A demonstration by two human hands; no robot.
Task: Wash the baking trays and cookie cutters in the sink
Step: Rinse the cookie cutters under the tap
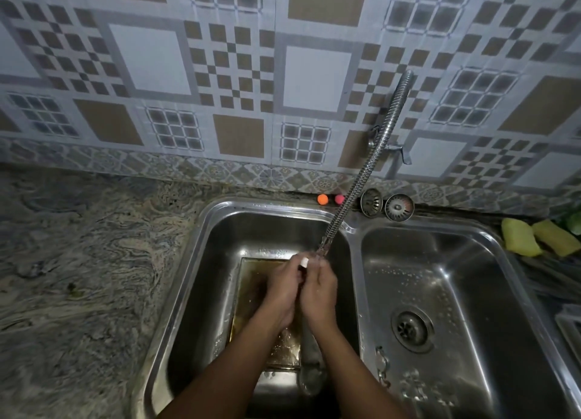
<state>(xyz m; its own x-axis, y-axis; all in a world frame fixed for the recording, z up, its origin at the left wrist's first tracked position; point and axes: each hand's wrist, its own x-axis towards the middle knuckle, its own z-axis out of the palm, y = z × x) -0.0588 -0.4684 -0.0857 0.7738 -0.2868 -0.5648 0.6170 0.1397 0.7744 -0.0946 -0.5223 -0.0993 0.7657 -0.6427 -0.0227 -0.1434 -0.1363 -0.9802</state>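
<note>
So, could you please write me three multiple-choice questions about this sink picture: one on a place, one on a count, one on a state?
1. Where does the brown rectangular baking tray lie?
A. in the left basin of the steel double sink
B. in the right basin
C. on the stone counter

2. How many round metal drain strainers stand against the wall behind the sink?
A. one
B. two
C. four

3. How are the left hand and right hand?
A. flat on the counter
B. together around a small white thing under the flexible metal tap hose
C. one on each basin rim

Answers: 1 A, the tray lies on that basin's floor beneath the hands. 2 B, two discs stand side by side. 3 B, the fingers meet at the hose end.
</note>
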